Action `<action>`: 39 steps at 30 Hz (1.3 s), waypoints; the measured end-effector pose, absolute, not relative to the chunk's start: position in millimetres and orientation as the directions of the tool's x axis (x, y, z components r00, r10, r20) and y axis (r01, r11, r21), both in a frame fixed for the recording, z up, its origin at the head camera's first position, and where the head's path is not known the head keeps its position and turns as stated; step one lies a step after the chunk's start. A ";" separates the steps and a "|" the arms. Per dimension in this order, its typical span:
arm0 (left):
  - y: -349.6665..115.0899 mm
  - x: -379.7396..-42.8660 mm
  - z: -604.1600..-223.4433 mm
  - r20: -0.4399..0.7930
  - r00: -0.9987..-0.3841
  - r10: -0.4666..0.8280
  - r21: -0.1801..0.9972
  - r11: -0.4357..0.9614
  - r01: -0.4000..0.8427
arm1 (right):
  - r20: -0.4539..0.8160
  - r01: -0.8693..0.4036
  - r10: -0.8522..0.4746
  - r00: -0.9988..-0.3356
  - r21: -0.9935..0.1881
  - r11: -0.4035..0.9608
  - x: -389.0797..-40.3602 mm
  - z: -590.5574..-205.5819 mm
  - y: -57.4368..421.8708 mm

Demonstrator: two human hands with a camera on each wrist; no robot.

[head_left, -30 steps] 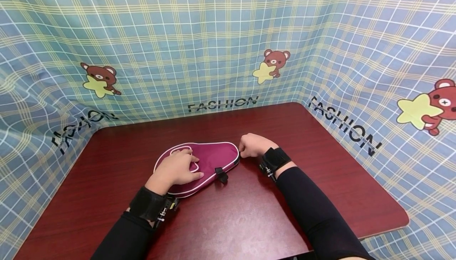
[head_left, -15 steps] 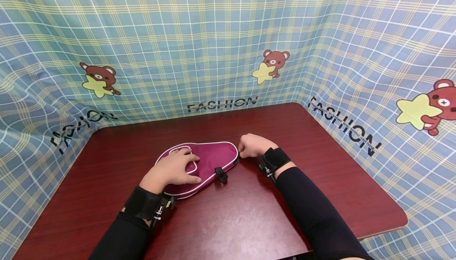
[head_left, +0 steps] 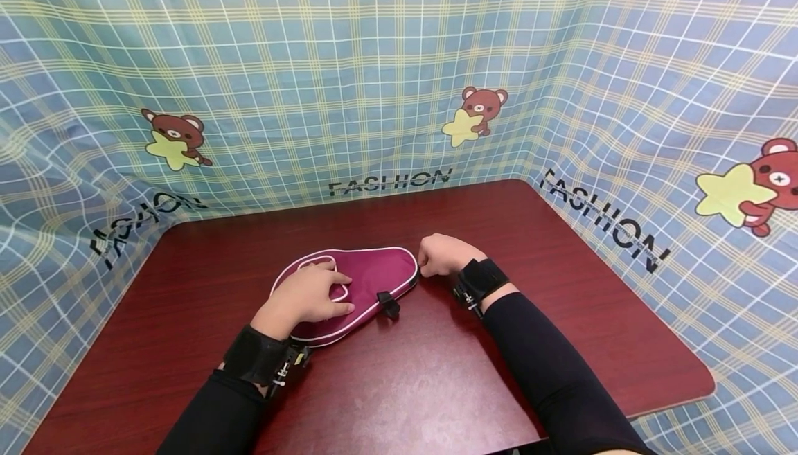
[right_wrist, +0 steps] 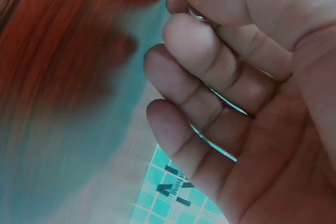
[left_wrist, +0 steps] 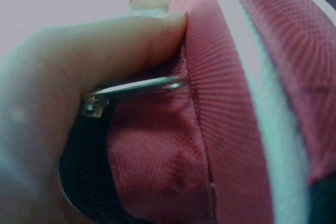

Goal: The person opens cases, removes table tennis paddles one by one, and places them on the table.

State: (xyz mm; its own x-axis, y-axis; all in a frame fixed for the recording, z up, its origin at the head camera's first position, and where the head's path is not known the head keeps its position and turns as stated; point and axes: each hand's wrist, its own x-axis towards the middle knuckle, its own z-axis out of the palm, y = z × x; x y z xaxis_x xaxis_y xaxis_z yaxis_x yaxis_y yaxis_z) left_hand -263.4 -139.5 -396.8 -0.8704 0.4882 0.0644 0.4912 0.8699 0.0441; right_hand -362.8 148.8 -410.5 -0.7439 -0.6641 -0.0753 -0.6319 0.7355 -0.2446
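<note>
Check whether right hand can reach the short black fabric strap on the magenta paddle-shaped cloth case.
Probably yes: nothing visible stands between right hand and strap, though its fingers pinch a small silver metal piece they'd likely release first.

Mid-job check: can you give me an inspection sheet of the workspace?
Surface: glossy dark-red wood-grain table.
Job's things: magenta paddle-shaped fabric case, white-edged, lying flat, with black strap; slim silver metal zipper pull against its side.
Clutter: black object, cut off at head view's bottom, unidentifiable.
Left hand: rests on case's wide end.
Right hand: pinches small silver metal piece at narrow end.
Cables: none clearly seen.
Surroundings: blue-yellow plaid fabric curtain.
</note>
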 end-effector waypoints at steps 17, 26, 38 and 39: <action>-133.0 -258.5 -396.8 0.039 -0.913 0.405 0.013 0.914 0.406 | -0.055 -0.644 -0.673 -0.738 -0.240 0.726 -364.9 -415.1 153.0; -151.8 -255.6 -389.7 -0.071 -0.873 0.482 0.198 0.865 0.461 | -0.077 -0.645 -0.677 -0.732 -0.245 0.724 -365.5 -411.4 150.1; -141.1 -265.5 -398.1 0.047 -0.863 0.503 0.099 0.857 0.505 | -0.056 -0.653 -0.679 -0.732 -0.231 0.722 -368.5 -414.0 150.3; -139.2 -265.4 -398.9 0.057 -0.866 0.497 0.092 0.861 0.500 | -0.056 -0.652 -0.679 -0.732 -0.232 0.722 -368.2 -414.4 150.3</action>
